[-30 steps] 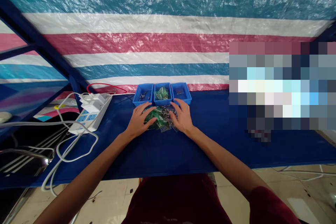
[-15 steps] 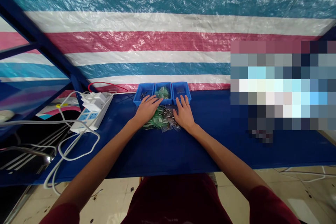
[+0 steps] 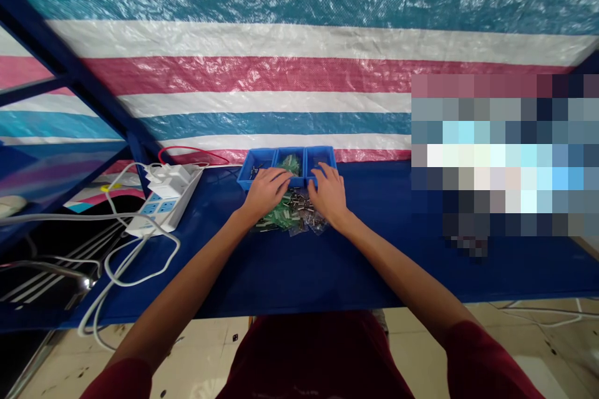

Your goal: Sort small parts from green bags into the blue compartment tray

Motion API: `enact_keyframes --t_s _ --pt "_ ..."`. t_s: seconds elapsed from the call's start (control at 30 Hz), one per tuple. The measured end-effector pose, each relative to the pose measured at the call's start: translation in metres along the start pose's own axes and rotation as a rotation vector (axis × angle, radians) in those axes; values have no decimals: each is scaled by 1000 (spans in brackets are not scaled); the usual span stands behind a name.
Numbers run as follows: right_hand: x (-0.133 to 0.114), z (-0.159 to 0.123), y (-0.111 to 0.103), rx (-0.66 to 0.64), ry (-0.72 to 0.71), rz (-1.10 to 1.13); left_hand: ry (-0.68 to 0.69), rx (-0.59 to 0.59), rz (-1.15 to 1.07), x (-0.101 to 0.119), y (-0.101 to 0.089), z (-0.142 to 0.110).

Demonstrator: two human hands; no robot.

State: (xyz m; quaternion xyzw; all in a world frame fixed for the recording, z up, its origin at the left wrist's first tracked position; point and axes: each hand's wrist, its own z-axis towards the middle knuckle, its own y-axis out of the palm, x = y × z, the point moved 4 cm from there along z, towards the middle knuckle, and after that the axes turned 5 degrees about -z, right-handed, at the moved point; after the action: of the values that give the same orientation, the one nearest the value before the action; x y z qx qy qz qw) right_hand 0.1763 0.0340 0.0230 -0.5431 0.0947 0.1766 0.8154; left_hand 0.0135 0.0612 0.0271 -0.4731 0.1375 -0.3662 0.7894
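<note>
My left hand [image 3: 267, 191] is over the front edge of the left blue bin [image 3: 248, 182], its fingers stretched toward the middle bin [image 3: 297, 181]. My right hand [image 3: 328, 193] lies at the front of the right blue bin [image 3: 322, 153], fingers bent a little and apart. Neither hand visibly holds anything. Between and below them is a pile of small metal screw-like pieces [image 3: 302, 204], green plastic-looking pieces [image 3: 281, 217] and clear little bags [image 3: 299, 229]. Some metal pieces sit in the left bin, green pieces [image 3: 290, 164] in the middle one. My hand partly covers the right bin's contents.
A white power strip [image 3: 180, 206] with plugs and looping white cables [image 3: 135, 280] lies on the blue table [image 3: 290, 280] to the left. A striped plastic sheet [image 3: 281, 75] hangs behind the bins. The right side is blurred by large pixels. A blue frame post [image 3: 88, 93] slants at left.
My right hand's fingers have bent more over the right bin's front edge. My left hand's fingers have drawn in slightly. The bins and pile look about the same.
</note>
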Motion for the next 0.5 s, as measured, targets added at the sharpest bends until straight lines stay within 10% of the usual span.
enact_keyframes --t_s 0.5 --pt "4 -11 13 -222 -42 -25 -10 -179 -152 0 20 -13"
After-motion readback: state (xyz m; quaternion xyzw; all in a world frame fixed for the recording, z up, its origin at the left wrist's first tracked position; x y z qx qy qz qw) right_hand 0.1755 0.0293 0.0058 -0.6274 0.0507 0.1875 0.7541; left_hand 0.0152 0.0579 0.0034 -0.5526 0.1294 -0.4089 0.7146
